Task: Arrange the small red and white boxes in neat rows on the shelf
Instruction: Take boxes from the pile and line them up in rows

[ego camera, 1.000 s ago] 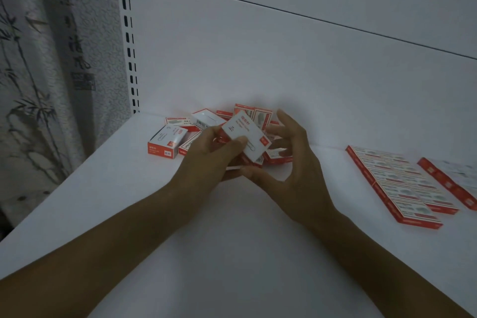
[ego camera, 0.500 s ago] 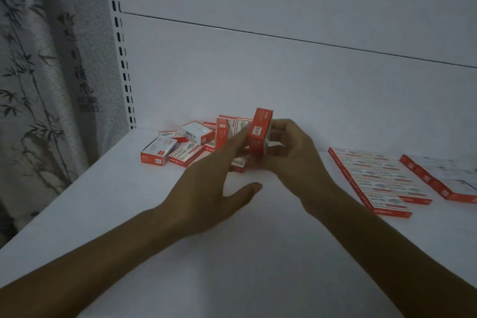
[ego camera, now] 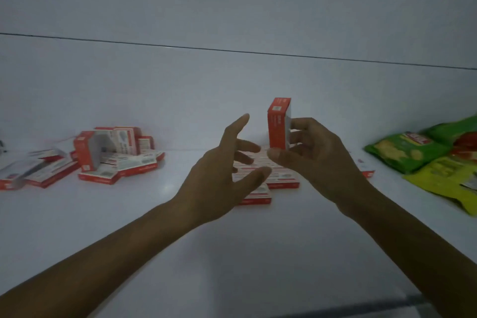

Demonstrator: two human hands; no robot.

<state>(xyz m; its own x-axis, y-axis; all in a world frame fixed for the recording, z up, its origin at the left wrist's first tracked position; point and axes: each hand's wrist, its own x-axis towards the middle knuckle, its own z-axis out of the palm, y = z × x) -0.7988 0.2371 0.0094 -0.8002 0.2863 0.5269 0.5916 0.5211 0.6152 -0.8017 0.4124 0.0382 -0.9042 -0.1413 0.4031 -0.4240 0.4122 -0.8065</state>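
Note:
My right hand holds one small red and white box upright, pinched between thumb and fingers, above the white shelf. My left hand hovers just left of it, fingers spread and holding nothing. Under both hands lie flat rows of the same boxes, partly hidden by my hands. A loose pile of boxes sits at the back left of the shelf, some standing, some lying askew.
Green and yellow snack bags lie at the right end of the shelf. The white back panel rises close behind the boxes. The shelf's front edge runs along the bottom.
The view has swung right, so the pile now lies far left and the snack bags appear. My right hand carried the box over the flat rows; my left hand let go and opened.

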